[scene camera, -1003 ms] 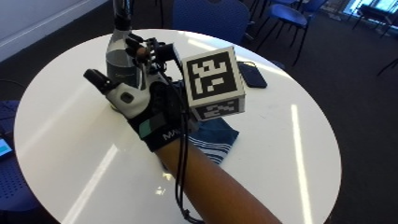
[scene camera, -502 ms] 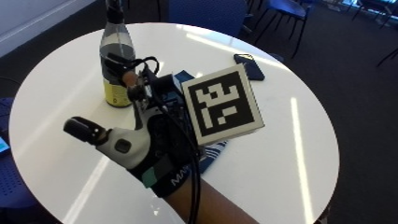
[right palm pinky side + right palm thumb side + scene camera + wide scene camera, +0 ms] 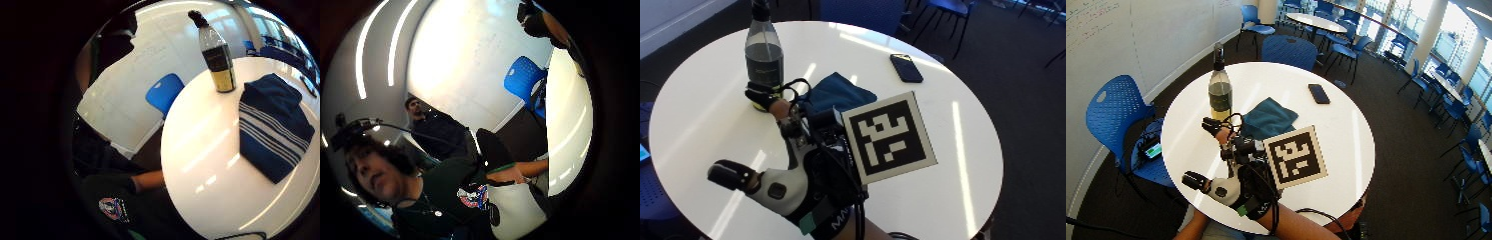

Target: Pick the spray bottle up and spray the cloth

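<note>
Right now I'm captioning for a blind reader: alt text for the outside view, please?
A gloved right hand, fingers spread, hovers over a round white table, reaching toward an upright spray bottle. A folded blue cloth lies beside the bottle, a dark phone beyond.

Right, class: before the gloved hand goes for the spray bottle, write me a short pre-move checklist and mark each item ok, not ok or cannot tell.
1. Spray bottle upright on the table: ok.
2. Cloth lying folded beside the bottle, ready to be sprayed: ok.
3. Gloved right hand free, fingers spread and holding nothing: ok.
4. Hand already gripping the bottle: not ok; only a fingertip sits near its base.
5. Phone well away from the bottle and cloth: ok.
6. Nozzle pointing toward the cloth: cannot tell.
</note>
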{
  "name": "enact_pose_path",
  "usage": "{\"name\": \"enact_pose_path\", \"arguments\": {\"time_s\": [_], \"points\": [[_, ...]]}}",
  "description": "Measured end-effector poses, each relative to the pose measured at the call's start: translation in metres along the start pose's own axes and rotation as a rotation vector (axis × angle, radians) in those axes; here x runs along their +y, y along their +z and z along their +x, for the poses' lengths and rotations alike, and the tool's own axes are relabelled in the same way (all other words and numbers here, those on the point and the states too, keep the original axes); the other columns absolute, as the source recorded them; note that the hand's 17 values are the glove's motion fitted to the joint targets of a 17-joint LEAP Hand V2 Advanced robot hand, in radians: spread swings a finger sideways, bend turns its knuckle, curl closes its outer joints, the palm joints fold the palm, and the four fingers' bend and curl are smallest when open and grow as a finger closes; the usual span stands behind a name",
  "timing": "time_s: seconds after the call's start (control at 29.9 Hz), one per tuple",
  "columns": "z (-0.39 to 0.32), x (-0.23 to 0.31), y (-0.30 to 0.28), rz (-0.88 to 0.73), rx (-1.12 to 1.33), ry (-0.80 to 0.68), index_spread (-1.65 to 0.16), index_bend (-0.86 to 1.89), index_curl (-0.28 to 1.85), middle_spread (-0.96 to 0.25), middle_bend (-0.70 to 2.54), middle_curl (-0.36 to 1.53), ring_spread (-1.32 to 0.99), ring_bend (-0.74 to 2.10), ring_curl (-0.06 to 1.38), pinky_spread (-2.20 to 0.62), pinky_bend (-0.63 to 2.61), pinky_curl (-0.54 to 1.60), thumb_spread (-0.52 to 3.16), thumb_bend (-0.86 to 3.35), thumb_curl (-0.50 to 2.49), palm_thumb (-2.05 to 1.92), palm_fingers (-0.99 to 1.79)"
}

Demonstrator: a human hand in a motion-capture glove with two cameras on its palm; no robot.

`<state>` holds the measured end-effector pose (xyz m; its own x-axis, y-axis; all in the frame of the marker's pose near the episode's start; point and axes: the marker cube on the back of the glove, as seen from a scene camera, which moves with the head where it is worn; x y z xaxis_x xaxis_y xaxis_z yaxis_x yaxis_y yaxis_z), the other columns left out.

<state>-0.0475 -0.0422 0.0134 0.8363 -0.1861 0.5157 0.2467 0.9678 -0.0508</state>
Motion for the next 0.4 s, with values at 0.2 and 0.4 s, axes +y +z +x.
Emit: {"name": "enact_pose_path", "arguments": {"time_s": [0.2,0.4], "points": [[0.004,0.0007,-0.0057,-0.002,0.013,0.006,-0.37,0.17,0.33,-0.08,0.29,0.39,-0.04,0.37,0.35,0.18,0.15,0.27,1.0,-0.03,0.41,0.53,0.62],[0.0062,0.0003,-0.0103,0.006,0.023,0.002,-0.37,0.17,0.33,-0.08,0.28,0.39,-0.04,0.37,0.35,0.18,0.15,0.26,1.0,-0.03,0.4,0.53,0.62]]}}
